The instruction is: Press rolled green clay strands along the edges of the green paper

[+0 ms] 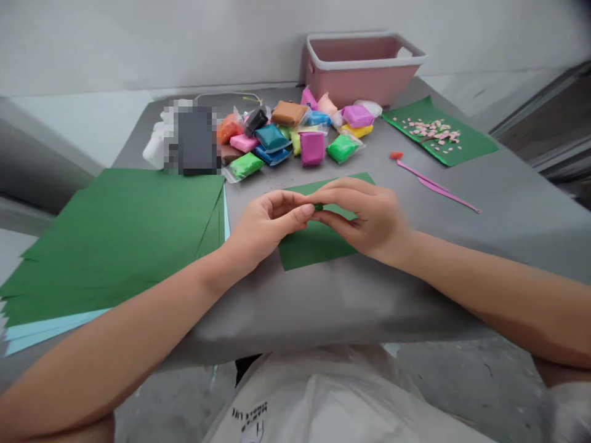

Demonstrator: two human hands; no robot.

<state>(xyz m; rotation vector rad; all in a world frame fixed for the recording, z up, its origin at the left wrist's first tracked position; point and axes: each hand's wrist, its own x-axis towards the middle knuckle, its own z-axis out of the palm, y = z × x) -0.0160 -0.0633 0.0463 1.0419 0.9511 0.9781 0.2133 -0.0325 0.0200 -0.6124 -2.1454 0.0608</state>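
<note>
My left hand (277,221) and my right hand (369,215) meet at the fingertips over a small sheet of green paper (323,243). Pinched between them is a small dark green lump (318,207), which looks like modelling clay. Fingers cover most of this lump, so its full shape is hidden. The sheet lies flat on the grey table (286,307) beneath both hands.
Left lies a stack of green paper (115,234) with light blue sheets under it. Several coloured clay packets (272,138) sit behind my hands, before a pink bin (360,83). Pink tools (438,184) and a blossom-tree picture (438,132) lie right.
</note>
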